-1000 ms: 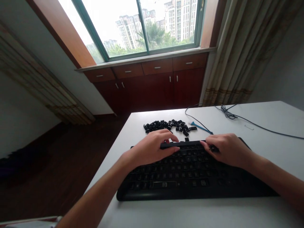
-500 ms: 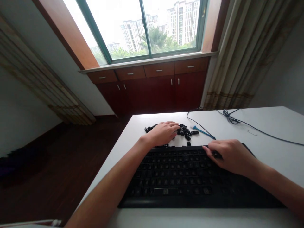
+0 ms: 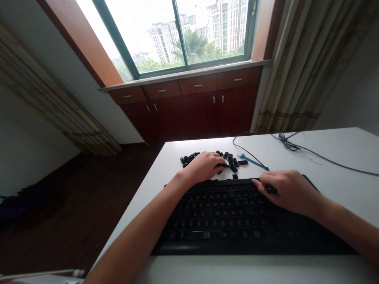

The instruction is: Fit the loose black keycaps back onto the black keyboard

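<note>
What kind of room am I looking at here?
Looks like a room in a high-rise flat: wooden cabinets under a window overlooking apartment towers, long curtains, and a white desk.

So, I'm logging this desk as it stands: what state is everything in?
Black keyboard: lying flat
Loose black keycaps: scattered beyond it
Left hand: over the keycaps, one at its fingertips
Right hand: on the keyboard, fingers at a small dark piece
Blue tool: lying loose
Dark cable: bunched, trailing right
Window: shut

Bare left forearm (image 3: 139,230) extends diagonally forward to the left hand (image 3: 203,167), which sits palm down, fingers (image 3: 213,162) curled forward. Bare right forearm (image 3: 345,225) angles inward to the right hand (image 3: 288,191), fingers (image 3: 260,184) bent and drawn together.
</note>
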{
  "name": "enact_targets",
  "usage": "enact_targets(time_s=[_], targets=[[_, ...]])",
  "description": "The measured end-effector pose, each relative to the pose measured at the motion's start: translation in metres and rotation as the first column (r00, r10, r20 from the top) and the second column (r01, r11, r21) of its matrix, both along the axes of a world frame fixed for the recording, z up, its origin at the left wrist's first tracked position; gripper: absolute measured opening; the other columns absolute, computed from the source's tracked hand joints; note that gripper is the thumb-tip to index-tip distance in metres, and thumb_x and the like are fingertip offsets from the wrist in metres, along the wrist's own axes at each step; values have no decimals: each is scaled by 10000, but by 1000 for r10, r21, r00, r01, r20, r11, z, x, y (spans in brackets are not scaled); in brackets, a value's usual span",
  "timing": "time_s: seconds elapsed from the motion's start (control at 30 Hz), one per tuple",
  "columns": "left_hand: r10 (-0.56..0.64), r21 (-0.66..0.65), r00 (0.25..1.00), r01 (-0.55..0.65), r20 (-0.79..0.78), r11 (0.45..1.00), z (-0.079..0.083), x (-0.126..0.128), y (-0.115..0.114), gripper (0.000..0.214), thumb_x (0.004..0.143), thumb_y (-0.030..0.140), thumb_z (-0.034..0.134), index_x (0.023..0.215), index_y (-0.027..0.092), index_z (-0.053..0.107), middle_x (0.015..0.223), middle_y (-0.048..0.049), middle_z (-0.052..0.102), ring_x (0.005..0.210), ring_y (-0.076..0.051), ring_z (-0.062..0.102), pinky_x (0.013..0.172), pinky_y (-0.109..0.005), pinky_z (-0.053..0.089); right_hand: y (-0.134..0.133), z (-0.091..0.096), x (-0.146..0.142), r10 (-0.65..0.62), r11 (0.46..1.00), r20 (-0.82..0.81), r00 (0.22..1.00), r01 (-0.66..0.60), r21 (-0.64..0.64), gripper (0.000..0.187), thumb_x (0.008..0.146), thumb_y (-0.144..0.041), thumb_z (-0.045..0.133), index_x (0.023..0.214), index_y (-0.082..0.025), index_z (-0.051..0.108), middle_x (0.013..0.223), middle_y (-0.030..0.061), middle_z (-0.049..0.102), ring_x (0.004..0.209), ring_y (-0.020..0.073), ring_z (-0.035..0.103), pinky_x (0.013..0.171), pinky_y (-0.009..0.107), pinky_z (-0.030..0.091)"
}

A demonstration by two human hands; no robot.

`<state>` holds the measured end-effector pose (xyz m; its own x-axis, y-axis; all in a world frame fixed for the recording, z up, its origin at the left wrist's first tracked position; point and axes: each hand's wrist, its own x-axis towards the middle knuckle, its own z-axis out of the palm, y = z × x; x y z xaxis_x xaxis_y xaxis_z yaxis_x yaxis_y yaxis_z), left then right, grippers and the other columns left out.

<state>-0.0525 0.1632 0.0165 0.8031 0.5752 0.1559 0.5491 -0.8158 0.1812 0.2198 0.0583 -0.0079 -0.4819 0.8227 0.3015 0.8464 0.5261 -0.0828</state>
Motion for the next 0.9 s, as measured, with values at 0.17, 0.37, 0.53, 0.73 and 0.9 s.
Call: enact_targets(time_s=[0.17,0.37,0.53,0.73,0.9], targets=[[51,-38,998,-49,28,998,2,1,-5,235,958,355,609,1075,204,747,1079,-78,751,961,-242,701,851,-327,507,0,1,-1,0,1000,7,1000,0,11,361,996,-380,470,677,-221,532,644,0,624,553,156,552,577,319,299],[78,-102,996,-72,52,992,-1,0,-7,198,950,300,615,1056,217,761,974,-44,781,851,-203,721,810,-292,508,-1,1,-1,6,1000,-12,1000,-6,3,366,998,-382,464,675,-221,524,646,-4,628,550,153,553,575,310,305],[78,-131,995,-69,65,989,1,-3,-7,202,942,288,616,1066,220,760,976,-41,779,861,-196,718,796,-277,503,0,5,0,-61,998,-90,994,63,21,350,994,-440,480,734,-226,576,655,-8,635,570,159,571,588,312,323],[63,-131,995,-53,74,990,5,-4,-6,181,898,299,680,1038,226,768,981,-43,778,874,-216,709,816,-300,488,27,27,-23,60,996,-65,996,-64,-56,265,1012,-393,465,1003,-239,680,973,28,718,732,176,659,646,307,385],[98,-138,990,-83,104,987,-2,-1,-5,162,900,322,684,995,221,768,917,-44,781,822,-226,714,774,-303,485,54,33,-53,99,986,-6,995,-99,-136,251,976,-385,541,1109,-248,706,1078,51,703,792,197,683,663,313,416]])
